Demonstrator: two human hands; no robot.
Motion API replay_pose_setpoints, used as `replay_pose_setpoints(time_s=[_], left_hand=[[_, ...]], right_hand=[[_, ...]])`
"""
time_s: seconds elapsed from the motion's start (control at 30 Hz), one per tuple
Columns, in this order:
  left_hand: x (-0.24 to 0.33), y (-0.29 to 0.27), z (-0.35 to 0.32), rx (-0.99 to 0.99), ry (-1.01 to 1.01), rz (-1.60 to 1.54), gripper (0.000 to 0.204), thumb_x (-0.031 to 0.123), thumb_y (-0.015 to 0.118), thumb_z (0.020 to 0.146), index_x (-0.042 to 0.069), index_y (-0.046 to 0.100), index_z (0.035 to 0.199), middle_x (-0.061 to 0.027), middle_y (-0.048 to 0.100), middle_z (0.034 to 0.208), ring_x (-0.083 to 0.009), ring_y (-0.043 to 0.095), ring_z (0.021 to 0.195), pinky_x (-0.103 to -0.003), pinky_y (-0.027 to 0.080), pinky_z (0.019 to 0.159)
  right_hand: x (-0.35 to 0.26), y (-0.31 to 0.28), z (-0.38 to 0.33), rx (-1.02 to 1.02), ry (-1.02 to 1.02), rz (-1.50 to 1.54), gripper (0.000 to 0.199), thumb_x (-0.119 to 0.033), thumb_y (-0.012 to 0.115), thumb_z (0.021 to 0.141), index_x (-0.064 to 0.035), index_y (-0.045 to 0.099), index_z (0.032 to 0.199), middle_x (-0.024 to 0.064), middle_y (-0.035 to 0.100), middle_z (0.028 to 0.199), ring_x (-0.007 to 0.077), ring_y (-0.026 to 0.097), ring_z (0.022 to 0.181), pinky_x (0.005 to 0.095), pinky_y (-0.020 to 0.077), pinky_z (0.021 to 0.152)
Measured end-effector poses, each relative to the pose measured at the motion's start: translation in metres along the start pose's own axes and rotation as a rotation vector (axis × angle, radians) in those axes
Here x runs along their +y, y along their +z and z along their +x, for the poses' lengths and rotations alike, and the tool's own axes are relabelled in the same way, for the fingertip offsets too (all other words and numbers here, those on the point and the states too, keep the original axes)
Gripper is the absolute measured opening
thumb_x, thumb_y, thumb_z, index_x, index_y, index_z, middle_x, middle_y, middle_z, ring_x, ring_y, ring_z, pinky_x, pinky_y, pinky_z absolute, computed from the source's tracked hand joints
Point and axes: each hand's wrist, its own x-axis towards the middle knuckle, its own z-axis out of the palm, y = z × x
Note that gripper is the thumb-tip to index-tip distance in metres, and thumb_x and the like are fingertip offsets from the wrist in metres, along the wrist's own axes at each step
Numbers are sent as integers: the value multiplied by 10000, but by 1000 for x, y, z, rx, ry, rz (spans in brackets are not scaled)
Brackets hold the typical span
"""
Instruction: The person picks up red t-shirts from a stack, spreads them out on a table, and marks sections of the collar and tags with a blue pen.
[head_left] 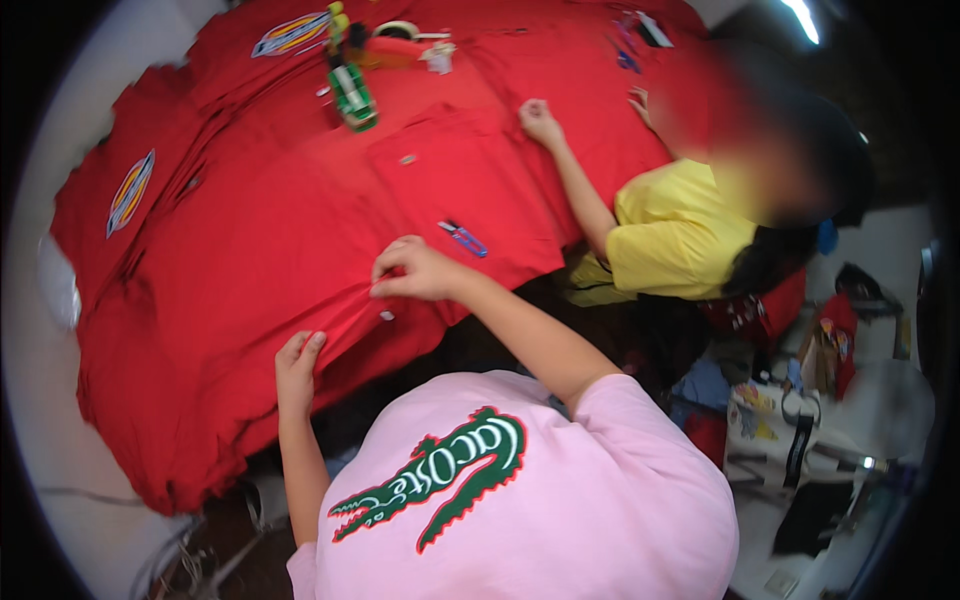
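Note:
A red T-shirt (290, 270) is spread over the near side of the table, and both my hands are at its near edge. My right hand (415, 270) is closed, pinching a fold of the red cloth between thumb and fingers. Lower and to the left, my left hand (298, 365) grips the same edge with its fingers bent, partly hidden by the cloth. Between them the fabric is drawn into a taut ridge, with a small white tag (386, 316) below it. Blue-handled thread snips (463, 239) lie on the red cloth just beyond my right hand.
Further back sit a green tape dispenser (352, 97) and a roll of tape (396, 31). At right, a co-worker in a yellow shirt (680, 225) rests a hand (541, 122) on red cloth. Cables (195, 560) trail below the table at left; bags (765, 420) stand at right.

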Motion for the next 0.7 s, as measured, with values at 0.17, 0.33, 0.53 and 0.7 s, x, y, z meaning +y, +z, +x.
replay_pose_setpoints(time_s=[0.17, 0.33, 0.53, 0.7], left_hand=[[5, -7, -14, 57, 34, 5, 228, 208, 700, 977, -17, 697, 937, -3, 658, 877, -88, 568, 858, -273, 463, 801], [-5, -15, -27, 44, -41, -232, 182, 210, 686, 1002, 51, 717, 918, 76, 639, 866, -27, 549, 847, -220, 443, 805], [-2, -16, -39, 73, -44, -281, 209, 233, 728, 977, 36, 723, 909, 85, 646, 845, -26, 543, 808, -229, 451, 753], [-8, -48, -43, 59, 26, 137, 260, 260, 787, 907, 7, 730, 893, -1, 653, 758, -61, 561, 746, -262, 464, 711]], right_hand=[[-5, 7, -6, -65, 264, 694, 200, -190, 640, 1014, -12, 729, 1036, 22, 716, 1031, 116, 640, 1030, 306, 486, 957], [-34, 7, -2, -126, 279, 725, 268, -227, 573, 1052, -3, 715, 1087, 34, 720, 1058, 129, 627, 1065, 313, 436, 1035], [-28, 14, 1, -107, 265, 736, 282, -247, 565, 1060, -4, 707, 1087, 30, 715, 1058, 128, 626, 1061, 298, 440, 1019], [-5, 4, 1, 245, 296, 910, 215, -197, 578, 1060, -14, 678, 1109, 23, 699, 1042, 107, 636, 995, 273, 474, 947]])
